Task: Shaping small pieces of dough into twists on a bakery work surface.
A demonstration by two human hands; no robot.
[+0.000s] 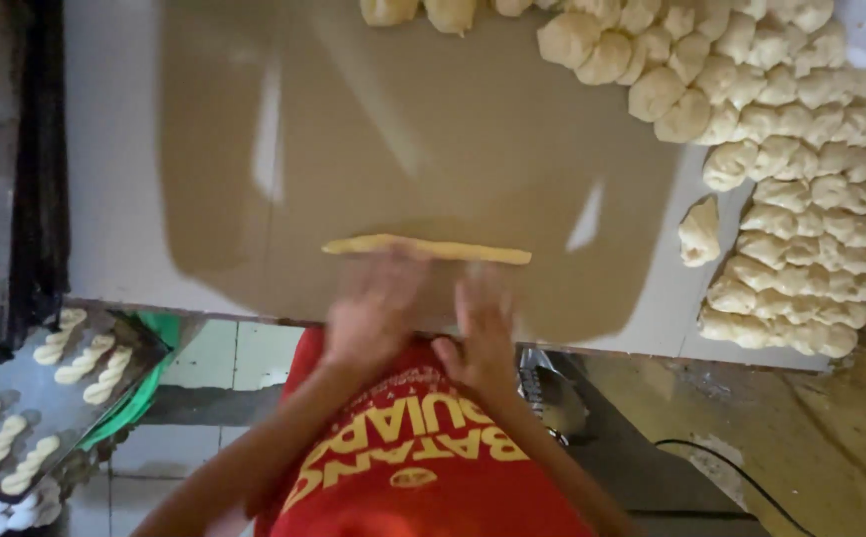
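1. You're on the rolling step: both palms are down on a long, thin rope of pale yellow dough (427, 248), which lies across the brown board (284, 129) just past your fingertips.
2. Your left hand (375, 313) is spread flat, fingers extended and blurred with motion; it grips nothing, only pressing near the middle-left of the rope.
3. Your right hand (484, 333) is likewise open and flat, fingers together and pointing away from you, resting just behind the rope's right half. Nothing is pinched in it.
4. The rope pokes out beyond both hands, tapering to the left of your left hand and running straight out past your right.
5. Ahead and to the right of your right hand sits a big heap of cream-coloured dough lumps (801, 159), well apart from the rope.
6. Down to the left of your left hand, a dark metal tray of twisted dough pieces (80, 363) sits below the table edge.
7. My read: the rope looks fairly even, so the next move calls for light, outward pressure, or lifting it cleanly by both ends without stretching it thin.
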